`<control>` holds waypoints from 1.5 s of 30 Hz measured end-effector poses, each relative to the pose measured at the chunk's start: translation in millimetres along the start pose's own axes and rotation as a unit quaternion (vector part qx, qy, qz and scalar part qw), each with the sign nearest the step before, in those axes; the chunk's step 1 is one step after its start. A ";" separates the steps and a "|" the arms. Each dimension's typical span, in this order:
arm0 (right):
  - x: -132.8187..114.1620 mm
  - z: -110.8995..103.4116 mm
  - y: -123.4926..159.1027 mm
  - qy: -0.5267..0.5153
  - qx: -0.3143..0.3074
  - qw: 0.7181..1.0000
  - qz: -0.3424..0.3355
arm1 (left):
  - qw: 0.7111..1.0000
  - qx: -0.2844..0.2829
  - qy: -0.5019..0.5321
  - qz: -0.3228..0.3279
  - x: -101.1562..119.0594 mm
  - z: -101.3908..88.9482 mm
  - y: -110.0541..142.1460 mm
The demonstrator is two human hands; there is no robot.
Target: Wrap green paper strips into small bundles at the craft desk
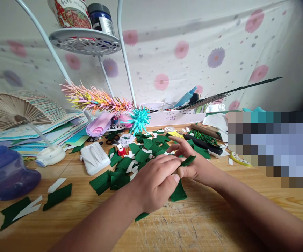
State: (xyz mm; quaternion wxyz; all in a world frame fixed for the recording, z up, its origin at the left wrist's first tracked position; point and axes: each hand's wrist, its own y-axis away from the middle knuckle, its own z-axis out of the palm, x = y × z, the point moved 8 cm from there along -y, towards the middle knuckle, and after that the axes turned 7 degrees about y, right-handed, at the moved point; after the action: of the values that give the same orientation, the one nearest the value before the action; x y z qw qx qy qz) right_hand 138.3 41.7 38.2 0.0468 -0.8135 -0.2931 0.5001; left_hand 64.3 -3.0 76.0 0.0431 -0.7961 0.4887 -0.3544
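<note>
Meeting just right of the frame's centre, the left hand (158, 179) and right hand (200, 169) pinch a narrow green piece (189, 161), its free end jutting rightward past the fingertips, above scattered green scraps (125, 163).

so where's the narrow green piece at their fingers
In the head view, slightly right of centre, the narrow green piece juts out where the left hand and right hand meet, above green scraps.

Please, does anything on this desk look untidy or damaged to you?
Yes: green pieces lie scattered and overlapping, untidily mixed with white scraps; a few are apart, near the purple object. The wooden desk also looks scratched at the front.
</note>
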 end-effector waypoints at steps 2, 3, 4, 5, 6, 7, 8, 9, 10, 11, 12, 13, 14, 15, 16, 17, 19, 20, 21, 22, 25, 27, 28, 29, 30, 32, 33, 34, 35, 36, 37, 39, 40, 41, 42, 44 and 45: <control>-0.6 4.9 0.5 -0.003 -0.013 1.000 -0.003 | 1.000 0.008 0.029 0.001 -1.0 -1.0 -0.3; -0.6 6.1 0.7 -0.007 -0.013 1.000 -0.003 | 0.999 0.009 0.042 -0.015 -3.7 -1.1 -0.9; -0.6 6.8 0.9 -0.015 -0.012 1.000 -0.002 | 0.998 0.007 0.054 -0.037 -7.4 -0.7 -1.5; -0.1 7.6 1.0 -0.026 -0.013 1.000 0.002 | 0.996 0.002 0.069 -0.062 -11.5 0.3 -2.0; 0.4 8.2 1.2 -0.039 -0.013 0.999 0.006 | 0.993 -0.003 0.087 -0.084 -15.4 1.5 -2.2; 0.9 9.1 1.2 -0.053 -0.015 0.998 0.010 | 0.989 -0.009 0.109 -0.101 -18.7 3.0 -2.2; 1.2 10.0 1.3 -0.067 -0.018 0.998 0.012 | 0.984 -0.012 0.135 -0.114 -21.4 4.2 -2.0; 1.6 11.3 1.4 -0.080 -0.022 0.996 0.016 | 0.979 -0.015 0.164 -0.123 -23.6 5.5 -1.8; 1.8 12.5 1.5 -0.093 -0.025 0.995 0.018 | 0.972 -0.018 0.195 -0.129 -25.1 6.9 -1.6; 1.8 13.8 1.5 -0.106 -0.028 0.994 0.020 | 0.965 -0.020 0.225 -0.133 -25.9 8.0 -1.6; 1.5 15.1 1.6 -0.121 -0.029 0.992 0.021 | 0.958 -0.022 0.252 -0.133 -25.8 8.8 -1.9; 0.8 16.4 1.7 -0.133 -0.032 0.990 0.022 | 0.952 -0.022 0.276 -0.132 -25.1 9.2 -2.4; -0.2 17.4 1.8 -0.143 -0.032 0.989 0.020 | 0.946 -0.020 0.295 -0.129 -24.1 9.1 -3.3; -1.2 18.1 1.8 -0.149 -0.032 0.988 0.020 | 0.942 -0.018 0.311 -0.126 -23.1 8.9 -4.3; -2.1 18.3 1.9 -0.154 -0.031 0.987 0.021 | 0.938 -0.015 0.325 -0.124 -22.4 8.5 -5.3; -2.8 18.5 2.1 -0.158 -0.032 0.987 0.023 | 0.934 -0.011 0.336 -0.123 -22.3 8.1 -6.2; -3.2 17.6 2.5 -0.172 -0.038 0.984 0.031 | 0.932 0.004 0.339 -0.129 -25.4 6.6 -7.1; -2.8 16.0 2.7 -0.178 -0.039 0.983 0.034 | 0.935 0.014 0.327 -0.136 -28.7 5.4 -6.9; -2.3 13.0 2.7 -0.179 -0.036 0.983 0.036 | 0.940 0.026 0.305 -0.147 -33.0 3.7 -6.1; -1.8 8.1 2.7 -0.168 -0.024 0.985 0.034 | 0.946 0.039 0.278 -0.160 -37.9 1.7 -5.0; -5.5 -13.4 2.6 -0.041 0.043 0.998 0.001 | 0.949 0.069 0.238 -0.194 -50.6 -2.9 -1.1; -16.2 -23.2 3.4 0.076 0.077 0.993 -0.050 | 0.937 0.077 0.272 -0.204 -55.3 -3.0 -0.3; -22.5 -24.8 3.9 0.123 0.083 0.986 -0.077 | 0.928 0.081 0.297 -0.209 -57.2 -2.8 -0.3; -28.0 -24.8 4.3 0.159 0.083 0.979 -0.100 | 0.919 0.087 0.320 -0.214 -59.1 -2.7 -0.3; -32.1 -23.8 4.5 0.183 0.080 0.973 -0.116 | 0.911 0.095 0.336 -0.221 -61.3 -2.9 -0.2; -35.8 -22.0 4.1 0.210 0.075 0.967 -0.124 | 0.901 0.110 0.348 -0.236 -65.5 -3.6 0.1; -36.1 -21.8 3.8 0.218 0.076 0.966 -0.120 | 0.899 0.115 0.348 -0.239 -67.0 -4.0 0.2; -35.8 -22.0 3.4 0.224 0.079 0.965 -0.114 | 0.899 0.117 0.346 -0.240 -67.8 -4.2 0.1; -35.3 -22.6 3.2 0.227 0.082 0.964 -0.108 | 0.901 0.118 0.344 -0.238 -68.2 -4.3 -0.1; -34.7 -23.6 3.1 0.227 0.088 0.964 -0.102 | 0.903 0.121 0.340 -0.235 -68.2 -4.9 -0.1; -33.7 -24.7 3.2 0.225 0.094 0.965 -0.096 | 0.905 0.126 0.335 -0.230 -68.0 -6.0 0.1; -31.1 -26.9 3.3 0.214 0.104 0.968 -0.080 | 0.913 0.146 0.315 -0.214 -66.8 -10.4 0.7; -29.6 -27.7 3.5 0.205 0.108 0.970 -0.072 | 0.918 0.160 0.301 -0.203 -65.8 -13.3 1.2; -28.2 -28.0 3.6 0.195 0.109 0.973 -0.065 | 0.923 0.173 0.285 -0.193 -64.7 -16.1 1.7; -26.8 -27.9 3.8 0.186 0.108 0.975 -0.057 | 0.927 0.184 0.269 -0.184 -63.8 -18.4 2.2; -24.9 -27.1 4.0 0.177 0.104 0.978 -0.044 | 0.934 0.195 0.243 -0.172 -62.5 -21.0 2.9; -24.8 -26.3 4.1 0.179 0.102 0.978 -0.041 | 0.938 0.196 0.232 -0.170 -62.2 -21.4 3.0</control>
State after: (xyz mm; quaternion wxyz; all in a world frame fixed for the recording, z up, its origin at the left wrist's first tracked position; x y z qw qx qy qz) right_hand 154.1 31.0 69.2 0.2012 -0.8679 -0.2610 0.3716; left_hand 32.3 51.6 58.2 0.0232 -0.7385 0.2636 -0.6201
